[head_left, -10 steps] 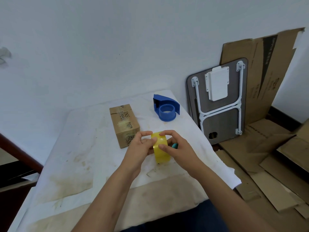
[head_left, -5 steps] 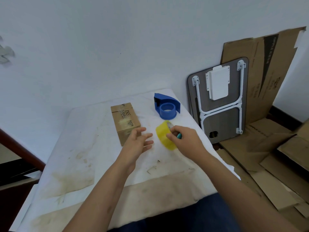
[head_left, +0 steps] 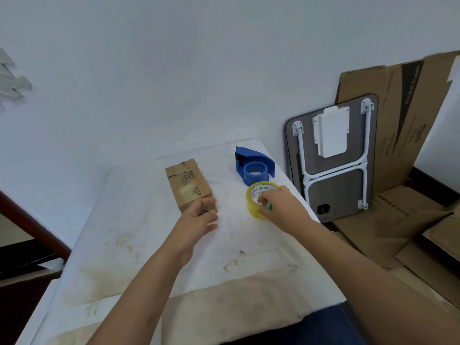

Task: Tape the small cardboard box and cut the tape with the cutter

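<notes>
A small brown cardboard box (head_left: 188,184) lies on the white-covered table (head_left: 129,220), its long side running away from me. My left hand (head_left: 199,216) is at the box's near end, fingers spread and touching its corner. To the right, a yellow roll of tape (head_left: 256,199) rests flat on the table. My right hand (head_left: 280,204) grips its near rim, with fingers inside the core, and a small teal object (head_left: 269,207) shows between those fingers. A blue tape cutter (head_left: 254,168) stands just behind the roll.
The table's right edge runs close to the tape roll. A folded table (head_left: 333,160) leans against the wall beyond that edge, with flattened cardboard (head_left: 398,220) behind it and on the floor. A dark wooden rail (head_left: 34,227) is at the left.
Both hands held the tape roll upright in front of me. My left hand let go and moved to the box. My right hand carried the roll right and laid it flat by the cutter.
</notes>
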Tool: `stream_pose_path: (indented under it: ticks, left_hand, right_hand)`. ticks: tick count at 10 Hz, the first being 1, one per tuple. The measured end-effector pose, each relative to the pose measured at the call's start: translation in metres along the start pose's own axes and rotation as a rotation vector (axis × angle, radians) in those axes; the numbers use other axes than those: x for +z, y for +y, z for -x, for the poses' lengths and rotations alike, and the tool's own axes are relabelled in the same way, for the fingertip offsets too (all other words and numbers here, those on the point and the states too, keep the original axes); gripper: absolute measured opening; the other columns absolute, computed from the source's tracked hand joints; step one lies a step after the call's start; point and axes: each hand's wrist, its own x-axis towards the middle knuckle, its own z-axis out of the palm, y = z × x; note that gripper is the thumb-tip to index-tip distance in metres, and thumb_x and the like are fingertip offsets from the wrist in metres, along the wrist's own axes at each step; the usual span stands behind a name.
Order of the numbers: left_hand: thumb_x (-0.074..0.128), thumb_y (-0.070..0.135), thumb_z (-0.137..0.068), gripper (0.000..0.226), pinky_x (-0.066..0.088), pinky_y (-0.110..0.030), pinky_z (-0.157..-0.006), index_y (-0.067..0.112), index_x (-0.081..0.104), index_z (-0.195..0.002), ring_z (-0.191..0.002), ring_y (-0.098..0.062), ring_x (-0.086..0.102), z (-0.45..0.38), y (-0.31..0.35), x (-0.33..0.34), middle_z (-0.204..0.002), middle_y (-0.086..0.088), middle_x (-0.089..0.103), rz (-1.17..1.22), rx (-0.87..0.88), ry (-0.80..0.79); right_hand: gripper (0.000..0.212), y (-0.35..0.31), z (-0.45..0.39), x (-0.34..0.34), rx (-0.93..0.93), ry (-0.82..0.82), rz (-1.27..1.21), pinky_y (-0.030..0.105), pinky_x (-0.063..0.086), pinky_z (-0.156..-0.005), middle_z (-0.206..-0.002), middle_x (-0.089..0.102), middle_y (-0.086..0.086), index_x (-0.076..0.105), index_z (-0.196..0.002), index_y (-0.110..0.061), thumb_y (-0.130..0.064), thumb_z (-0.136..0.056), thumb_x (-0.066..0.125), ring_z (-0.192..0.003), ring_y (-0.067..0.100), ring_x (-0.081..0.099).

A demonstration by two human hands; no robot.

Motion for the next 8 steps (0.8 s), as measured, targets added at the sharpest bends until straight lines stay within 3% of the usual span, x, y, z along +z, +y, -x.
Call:
stream_pose_path:
  ticks: [1, 2, 3, 4, 5, 7, 8]
  left_hand:
    - [0.053, 0.01, -0.097, 0.026, 0.055, -0.034, -0.092, 0.02, 0.061, -0.12, -0.107, -0.019, 0.064, 0.0, -0.004, -0.001, -0.123, 0.0, 0.059, -0.016, -0.014, -0.019]
    - [0.052, 0.011, -0.098, 0.026, 0.055, -0.031, -0.089, 0.02, 0.06, -0.121, -0.106, -0.019, 0.065, 0.001, -0.006, 0.0, -0.122, -0.001, 0.06, -0.039, -0.037, -0.037]
    - [0.051, 0.012, -0.099, 0.026, 0.055, -0.028, -0.086, 0.02, 0.059, -0.122, -0.105, -0.019, 0.066, 0.002, -0.003, 0.0, -0.121, 0.0, 0.06, -0.055, -0.044, -0.049]
    - [0.051, 0.012, -0.099, 0.027, 0.055, -0.027, -0.085, 0.02, 0.058, -0.123, -0.105, -0.019, 0.066, 0.003, -0.002, -0.002, -0.12, 0.002, 0.06, -0.055, -0.041, -0.047]
    - [0.051, 0.012, -0.099, 0.026, 0.056, -0.03, -0.087, 0.022, 0.058, -0.122, -0.105, -0.019, 0.066, 0.007, 0.0, -0.005, -0.12, 0.003, 0.06, -0.052, -0.047, -0.045]
    - [0.052, 0.011, -0.099, 0.026, 0.056, -0.029, -0.085, 0.023, 0.058, -0.121, -0.103, -0.018, 0.067, 0.009, 0.003, -0.012, -0.122, 0.002, 0.06, -0.056, -0.038, -0.048]
    - [0.052, 0.012, -0.099, 0.027, 0.056, -0.029, -0.087, 0.024, 0.057, -0.123, -0.102, -0.017, 0.067, 0.01, 0.005, -0.014, -0.125, 0.001, 0.059, -0.071, -0.031, -0.034]
  right_hand:
    - [0.034, -0.004, -0.002, -0.022, 0.21, 0.219, -0.43, 0.032, 0.046, -0.065, -0.091, 0.063, 0.0, 0.064, -0.1, -0.021, -0.051, -0.083, 0.065, -0.082, 0.016, 0.058]
    - [0.044, -0.003, -0.012, -0.04, 0.463, -0.016, -0.631, 0.031, 0.046, -0.069, -0.094, 0.055, 0.0, 0.053, -0.106, -0.017, -0.052, -0.083, 0.065, -0.084, 0.017, 0.055]
    - [0.028, -0.006, -0.022, -0.043, 0.501, -0.231, -0.66, 0.031, 0.048, -0.077, -0.115, 0.055, 0.008, 0.049, -0.12, -0.016, -0.02, -0.093, 0.057, -0.096, 0.02, 0.052]
    - [0.033, -0.011, -0.031, -0.035, 0.303, -0.206, -0.33, 0.032, 0.049, -0.086, -0.124, 0.054, 0.01, 0.053, -0.126, -0.014, -0.005, -0.094, 0.049, -0.108, 0.025, 0.054]
    - [0.04, -0.013, -0.037, -0.025, 0.18, -0.181, -0.09, 0.035, 0.049, -0.095, -0.129, 0.055, 0.012, 0.053, -0.128, -0.015, -0.004, -0.09, 0.057, -0.114, 0.028, 0.054]
    - [0.032, -0.009, -0.036, -0.016, 0.15, -0.158, -0.074, 0.031, 0.048, -0.083, -0.124, 0.061, 0.011, 0.065, -0.118, -0.018, -0.006, -0.092, 0.052, -0.104, 0.029, 0.059]
    - [0.032, -0.007, -0.038, -0.02, 0.185, -0.042, -0.199, 0.03, 0.048, -0.073, -0.119, 0.064, 0.008, 0.07, -0.108, -0.022, -0.009, -0.094, 0.045, -0.1, 0.028, 0.062]
